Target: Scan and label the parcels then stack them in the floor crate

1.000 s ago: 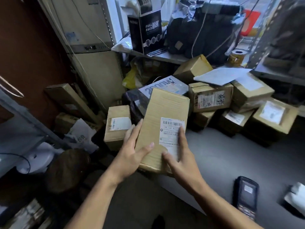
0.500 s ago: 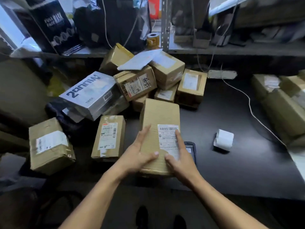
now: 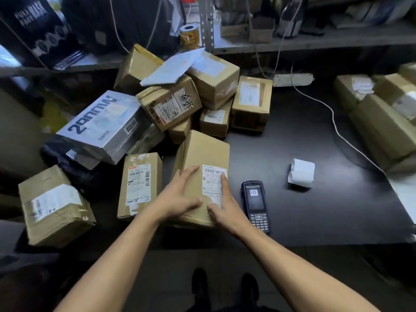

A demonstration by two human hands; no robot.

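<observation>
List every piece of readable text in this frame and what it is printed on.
"FULL FACE MASK": black box on the left shelf, partly cut off.
"2onnuN": silver box, seen inverted; uncertain.
Handwritten black characters: label of a brown parcel; illegible.
Shipping label on the held parcel: barcode only, text blurred.
Handheld scanner screen: barcode, no legible text.
Other parcel labels: too small.

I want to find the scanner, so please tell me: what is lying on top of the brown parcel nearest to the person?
Both hands lie on the brown parcel: left hand, right hand covering part of its white label. The scanner lies beside it, on the table.
</observation>
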